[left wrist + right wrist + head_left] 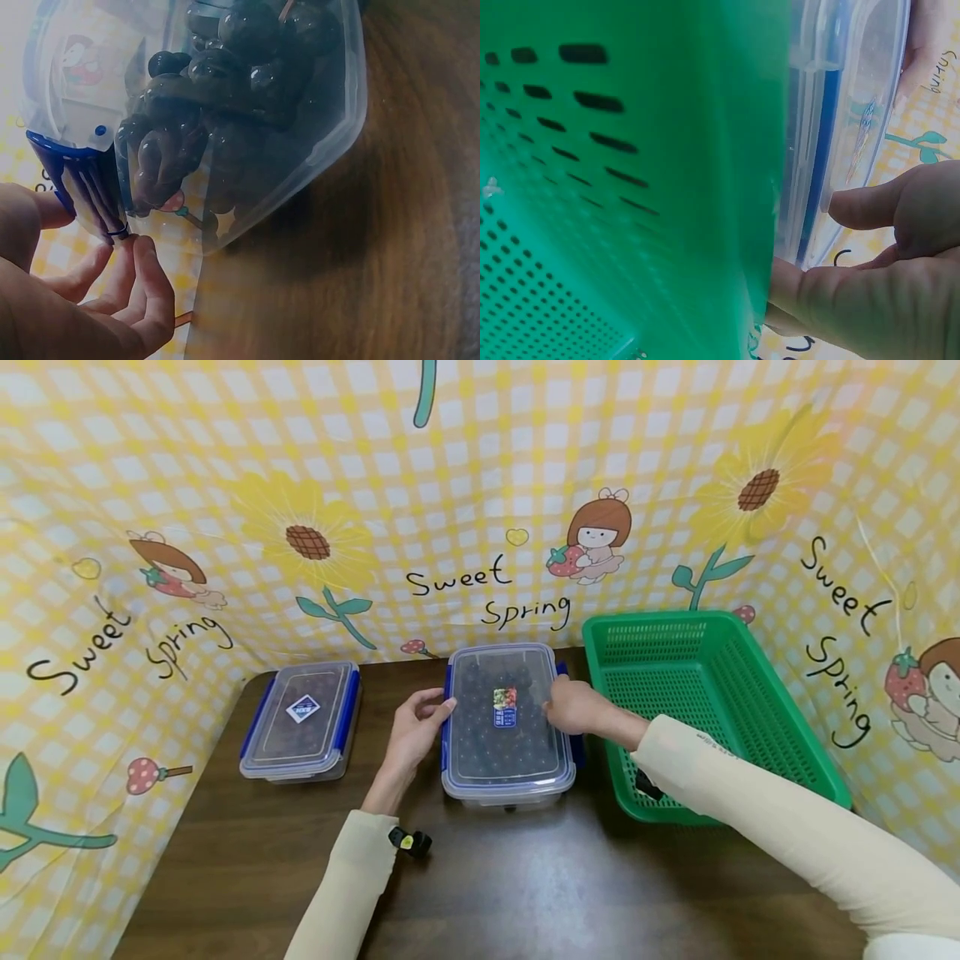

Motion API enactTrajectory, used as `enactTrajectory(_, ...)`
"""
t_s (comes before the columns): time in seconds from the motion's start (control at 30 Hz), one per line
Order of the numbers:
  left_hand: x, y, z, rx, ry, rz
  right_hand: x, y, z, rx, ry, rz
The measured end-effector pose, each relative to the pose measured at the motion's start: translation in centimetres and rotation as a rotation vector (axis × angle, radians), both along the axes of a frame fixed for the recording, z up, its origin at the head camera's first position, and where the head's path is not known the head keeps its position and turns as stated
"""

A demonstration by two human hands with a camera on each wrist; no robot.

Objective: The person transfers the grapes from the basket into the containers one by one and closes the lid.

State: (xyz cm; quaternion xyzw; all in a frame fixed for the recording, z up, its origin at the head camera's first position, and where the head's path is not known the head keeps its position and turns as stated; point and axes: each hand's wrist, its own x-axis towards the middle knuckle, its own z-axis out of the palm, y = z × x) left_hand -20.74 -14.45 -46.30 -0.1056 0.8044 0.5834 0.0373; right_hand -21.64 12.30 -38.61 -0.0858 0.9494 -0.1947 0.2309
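A clear plastic food container (pixel 480 752) with a translucent lid and blue side latches stands on the table, filled with dark round fruit (pixel 247 34) that looks like grapes. At its left side my left hand (pixel 415 727) pinches the blue latch (pixel 79 176), thumb on the upper part and fingertips at the lower edge. On the opposite side my right hand (pixel 581 706) grips the container's edge, its thumb (pixel 859 208) against the lid rim. The other right fingers reach down between container and basket, their tips partly hidden.
A green perforated basket (pixel 787 710) stands close along the container's right side. Further left is a second lidded container (pixel 262 747) with blue latches and a diamond label. Patterned yellow checked cloth (pixel 450 460) rises behind and at both sides of the brown table (pixel 247 860).
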Motion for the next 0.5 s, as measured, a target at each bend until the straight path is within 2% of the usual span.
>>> enactTrajectory(0.2,0.0,0.1,-0.3,0.002,0.007,-0.006,0.3,0.1,0.1,-0.008,0.097,0.004)
enactTrajectory(0.5,0.0,-0.1,-0.4,0.001,0.007,-0.003,1.6,1.1,0.3,-0.144,0.038,-0.027)
